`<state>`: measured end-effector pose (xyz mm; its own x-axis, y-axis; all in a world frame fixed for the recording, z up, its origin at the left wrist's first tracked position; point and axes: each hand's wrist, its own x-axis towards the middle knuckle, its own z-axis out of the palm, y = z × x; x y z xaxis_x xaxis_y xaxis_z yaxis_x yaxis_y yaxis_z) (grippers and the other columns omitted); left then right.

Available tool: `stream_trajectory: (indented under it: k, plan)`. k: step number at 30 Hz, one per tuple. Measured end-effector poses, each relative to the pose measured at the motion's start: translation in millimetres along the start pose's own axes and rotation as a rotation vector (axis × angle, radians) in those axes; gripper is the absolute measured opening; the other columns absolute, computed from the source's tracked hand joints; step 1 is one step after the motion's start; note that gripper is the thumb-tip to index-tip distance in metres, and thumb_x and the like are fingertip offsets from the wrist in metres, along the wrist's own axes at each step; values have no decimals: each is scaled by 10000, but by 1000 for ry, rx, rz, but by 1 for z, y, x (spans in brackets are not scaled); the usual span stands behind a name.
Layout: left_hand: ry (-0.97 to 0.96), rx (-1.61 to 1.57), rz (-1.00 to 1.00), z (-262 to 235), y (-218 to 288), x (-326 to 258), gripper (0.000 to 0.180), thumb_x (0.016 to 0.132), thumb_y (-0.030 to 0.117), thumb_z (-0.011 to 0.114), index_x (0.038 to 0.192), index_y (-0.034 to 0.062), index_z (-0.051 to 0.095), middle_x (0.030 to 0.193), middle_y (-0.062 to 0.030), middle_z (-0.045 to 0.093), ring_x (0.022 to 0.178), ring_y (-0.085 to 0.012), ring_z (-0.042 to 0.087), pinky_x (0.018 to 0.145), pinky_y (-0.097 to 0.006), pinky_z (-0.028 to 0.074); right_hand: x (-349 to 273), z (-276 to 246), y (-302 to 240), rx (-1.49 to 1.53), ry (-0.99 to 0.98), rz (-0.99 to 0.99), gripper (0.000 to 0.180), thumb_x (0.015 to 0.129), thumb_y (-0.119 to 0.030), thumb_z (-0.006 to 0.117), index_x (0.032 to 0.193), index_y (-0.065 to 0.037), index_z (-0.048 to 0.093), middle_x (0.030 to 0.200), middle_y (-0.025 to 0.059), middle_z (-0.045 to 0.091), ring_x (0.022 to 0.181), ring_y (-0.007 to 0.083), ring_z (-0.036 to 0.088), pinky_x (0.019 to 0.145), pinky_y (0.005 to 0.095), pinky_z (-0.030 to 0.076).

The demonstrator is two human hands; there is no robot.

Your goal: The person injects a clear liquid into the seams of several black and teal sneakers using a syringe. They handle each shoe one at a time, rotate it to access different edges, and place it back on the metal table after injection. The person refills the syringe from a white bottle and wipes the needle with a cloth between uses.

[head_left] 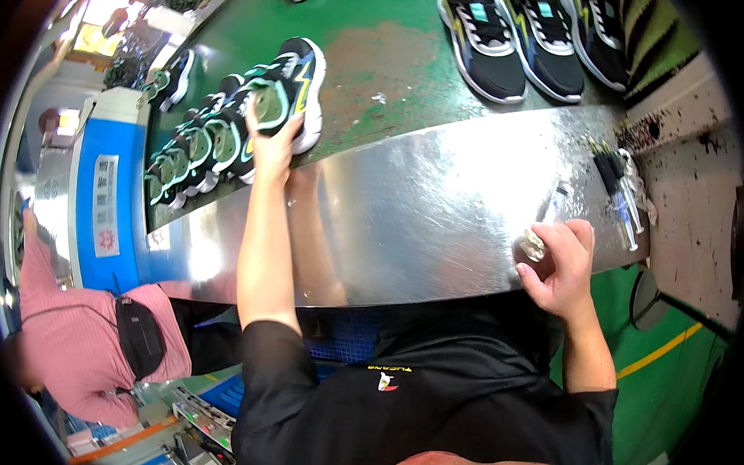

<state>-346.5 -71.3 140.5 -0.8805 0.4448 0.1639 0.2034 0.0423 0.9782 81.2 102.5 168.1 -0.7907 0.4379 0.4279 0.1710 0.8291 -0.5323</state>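
Note:
My left hand (272, 147) reaches up to the left and grips a black sneaker (305, 91) by its heel end. The shoe has a white sole, yellow and blue side stripes and a mint-green lining. It is the rightmost of a row of similar sneakers (196, 144) on the green surface. Over the metal ledge, my right hand (563, 268) pinches a small crumpled, pale yellowish lump (534, 245) between thumb and fingers. What the lump is made of, I cannot make out.
Three black sneakers (550, 62) stand at the upper right. Several pen-like tools (619, 192) lie at the right end of the shiny metal ledge (389, 225), beside a stained machine wall (693, 178). At left are a blue-and-white machine housing (107, 190) and a person in pink (89, 346).

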Motion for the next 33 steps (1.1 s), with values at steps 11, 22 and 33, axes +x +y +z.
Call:
stream_trajectory:
  k: [11, 22, 33]
  plan:
    - [-191, -110, -53, -40, 62, -99, 799, 695, -6, 689, 1410, 33, 333, 1327, -111, 474, 1205, -209, 475, 1036, -332, 361, -10, 3, -4, 37, 16, 36, 446, 643, -155, 737, 1052, -38, 603, 894, 87, 605, 814, 275, 483, 750, 367, 382]
    - [-310, -246, -232, -27, 63, -137, 756, 773, 26, 604, 1450, 11, 268, 1310, -151, 422, 1052, -207, 554, 751, -259, 536, -49, -25, -5, 625, -111, 432, 439, 782, -99, 719, 1169, 14, 546, 971, 67, 619, 893, 126, 601, 772, 255, 479]
    - [-479, -138, -502, 42, 67, -52, 410, 841, 284, 625, 1103, 7, 471, 934, -93, 596, 757, -141, 606, 656, -287, 517, -56, -31, -26, 882, 21, 586, 457, 813, -159, 678, 1197, 22, 508, 994, 78, 614, 875, 174, 630, 805, 294, 500]
